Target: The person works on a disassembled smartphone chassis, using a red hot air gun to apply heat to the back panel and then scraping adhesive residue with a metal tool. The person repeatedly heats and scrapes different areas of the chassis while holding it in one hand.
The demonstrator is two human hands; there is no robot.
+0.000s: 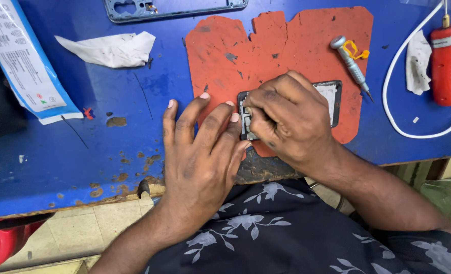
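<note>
An opened phone body point(331, 96) lies on a worn red mat point(281, 45) near the front edge of the blue table point(83, 147). My right hand point(291, 119) covers most of it, fingers curled and pinched over its left end; whether a tool or part sits in the pinch is hidden. My left hand point(200, 152) lies flat beside it, fingers spread, fingertips pressing the phone's left edge and the mat.
A small screwdriver point(351, 65) lies on the mat's right side. A red cylindrical device point(450, 63) with a white cable point(393, 106) sits far right. A phone frame point(174, 9) lies at the back, crumpled paper point(114, 49) and a blue-white package point(25, 61) at left.
</note>
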